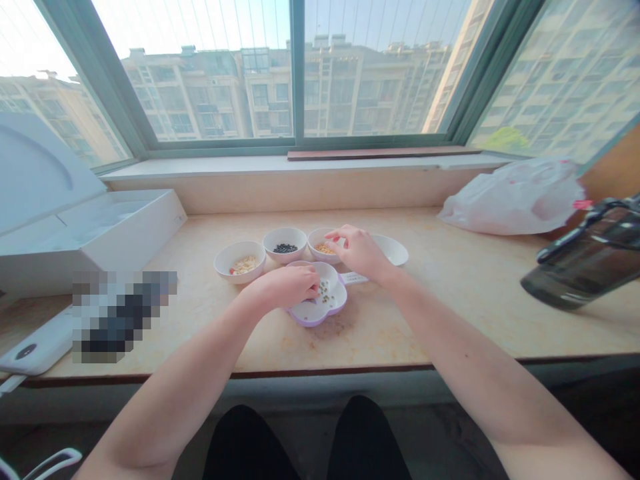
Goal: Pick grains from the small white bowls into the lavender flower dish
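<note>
My left hand (295,283) is over the purple-rimmed, lobed dish (316,319), fingers bent down into it; small green beans (326,293) lie in the dish. Whatever those fingertips pinch is too small to name. My right hand (357,250) reaches over the bowl of yellow kernels (325,249), its thumb and index finger close together above the kernels; what they hold, if anything, cannot be made out. Left of that bowl stands a white bowl of black beans (285,248), and further left a white bowl with pale flat pieces (243,265). A white dish (393,249) sits partly behind my right hand.
An open white box (135,227) stands at the left, near a white power bank (43,347) and a blurred dark object (117,323). A plastic bag (515,199) and a dark transparent bottle (590,257) lie at the right. The window sill (240,165) runs behind.
</note>
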`<state>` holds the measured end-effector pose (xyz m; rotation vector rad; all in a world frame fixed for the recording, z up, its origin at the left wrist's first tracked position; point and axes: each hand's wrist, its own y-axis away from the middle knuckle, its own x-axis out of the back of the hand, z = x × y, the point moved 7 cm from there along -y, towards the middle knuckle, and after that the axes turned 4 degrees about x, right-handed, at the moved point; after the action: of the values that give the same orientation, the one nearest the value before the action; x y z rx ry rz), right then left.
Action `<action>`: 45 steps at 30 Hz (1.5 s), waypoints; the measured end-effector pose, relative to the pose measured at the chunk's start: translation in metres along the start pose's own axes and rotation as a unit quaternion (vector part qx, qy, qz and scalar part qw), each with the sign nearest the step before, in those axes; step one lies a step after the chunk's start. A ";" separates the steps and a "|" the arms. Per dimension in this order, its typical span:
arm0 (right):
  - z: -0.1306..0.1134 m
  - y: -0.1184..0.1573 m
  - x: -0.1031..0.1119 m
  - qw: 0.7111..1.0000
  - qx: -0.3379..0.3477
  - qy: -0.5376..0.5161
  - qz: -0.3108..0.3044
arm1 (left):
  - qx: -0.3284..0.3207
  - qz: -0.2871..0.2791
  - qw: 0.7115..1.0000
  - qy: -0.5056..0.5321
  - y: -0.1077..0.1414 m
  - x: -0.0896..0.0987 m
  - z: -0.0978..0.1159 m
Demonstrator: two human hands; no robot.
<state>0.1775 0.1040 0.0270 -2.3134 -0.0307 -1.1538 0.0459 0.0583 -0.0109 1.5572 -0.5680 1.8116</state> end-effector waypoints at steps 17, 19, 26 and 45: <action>-0.018 0.008 -0.001 0.997 0.049 -0.032 -0.049 | -0.026 -0.005 0.999 -0.032 0.005 0.002 0.006; -0.021 0.010 -0.001 0.996 0.054 -0.034 -0.058 | -0.028 0.001 0.999 -0.036 0.005 0.000 0.004; -0.020 0.010 -0.002 0.994 0.045 -0.046 -0.084 | -0.051 0.053 0.997 -0.001 0.006 0.011 0.001; -0.022 0.011 -0.006 0.959 0.035 -0.280 -0.030 | 0.101 0.157 0.732 0.655 0.000 0.020 -0.024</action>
<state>0.1604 0.0851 0.0278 -2.5108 -0.3460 -0.4785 0.0283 0.0795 0.0043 -0.0510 0.1038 2.6973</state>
